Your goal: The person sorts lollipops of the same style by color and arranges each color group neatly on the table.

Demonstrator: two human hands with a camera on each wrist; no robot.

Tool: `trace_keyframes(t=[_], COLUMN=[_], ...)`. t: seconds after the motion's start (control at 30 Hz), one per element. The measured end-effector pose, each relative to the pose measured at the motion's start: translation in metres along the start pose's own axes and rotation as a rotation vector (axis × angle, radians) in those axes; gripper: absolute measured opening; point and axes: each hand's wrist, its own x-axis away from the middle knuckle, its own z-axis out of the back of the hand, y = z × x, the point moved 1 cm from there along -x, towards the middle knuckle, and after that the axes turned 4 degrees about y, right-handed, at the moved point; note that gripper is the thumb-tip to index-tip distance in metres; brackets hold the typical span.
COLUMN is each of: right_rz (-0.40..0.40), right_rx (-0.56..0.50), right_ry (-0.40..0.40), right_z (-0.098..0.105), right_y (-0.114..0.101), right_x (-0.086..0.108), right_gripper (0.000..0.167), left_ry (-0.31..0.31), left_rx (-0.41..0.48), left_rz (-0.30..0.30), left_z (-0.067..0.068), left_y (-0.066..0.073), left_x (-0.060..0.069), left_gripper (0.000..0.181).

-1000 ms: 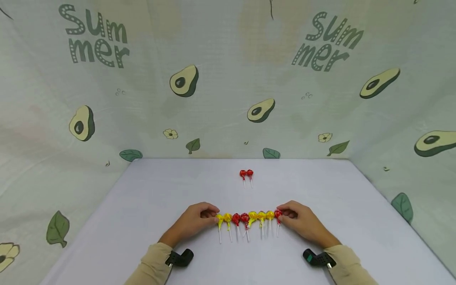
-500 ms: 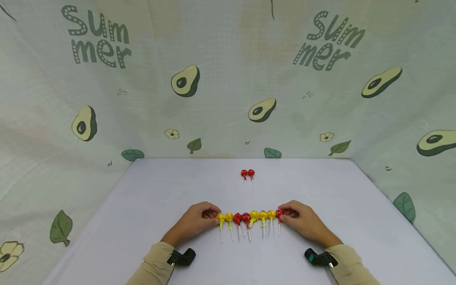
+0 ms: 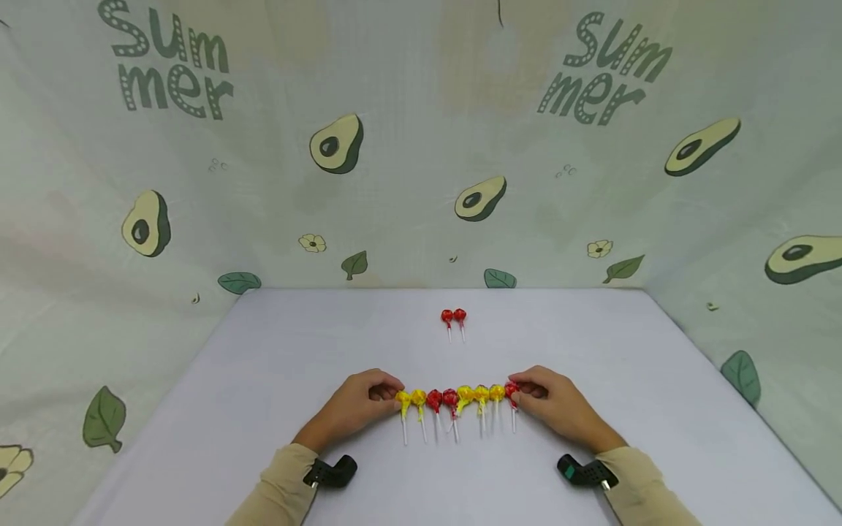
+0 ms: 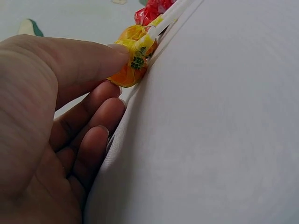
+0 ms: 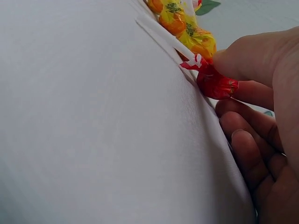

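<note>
A row of wrapped lollipops lies side by side on the white table, sticks pointing toward the person. From the left come two yellow, two red (image 3: 450,397), three yellow (image 3: 496,393) and one red. The left hand (image 3: 355,406) pinches the head of the leftmost yellow lollipop (image 3: 404,406) between thumb and fingers; the left wrist view shows the thumb on its yellow wrapper (image 4: 135,58). At the other end, the right hand (image 3: 562,406) pinches the red lollipop (image 3: 512,391), whose red wrapper (image 5: 215,83) shows beside the thumb in the right wrist view.
Two more red lollipops (image 3: 447,316) (image 3: 460,315) lie together farther back on the white table (image 3: 316,336). Behind the table and along its sides hangs a pale cloth (image 3: 408,146) printed with avocados, leaves and lettering.
The head view has shifted slightly. Both hands keep their holds at the two ends of the row, and the lollipops lie in the same order.
</note>
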Motion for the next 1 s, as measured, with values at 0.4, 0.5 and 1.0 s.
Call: trace_keyframes(t=[0.4, 0.5, 1.0], right_rz=[0.012, 0.021, 0.043], right_rx=[-0.011, -0.008, -0.001], right_ry=[0.008, 0.022, 0.037], right_z=[0.0, -0.0003, 0.0001], right_y=[-0.0017, -0.0019, -0.0034], right_x=[-0.0008, -0.001, -0.0012], right_gripper=[0.031, 0.029, 0.029], left_ry=[-0.001, -0.001, 0.013], left_rx=[-0.014, -0.021, -0.053], left_rz=[0.004, -0.008, -0.012], left_z=[-0.0004, 0.0003, -0.0009], left_y=[-0.0033, -0.0022, -0.0026], left_x=[-0.001, -0.0011, -0.0024], left_gripper=[0.024, 0.024, 0.022])
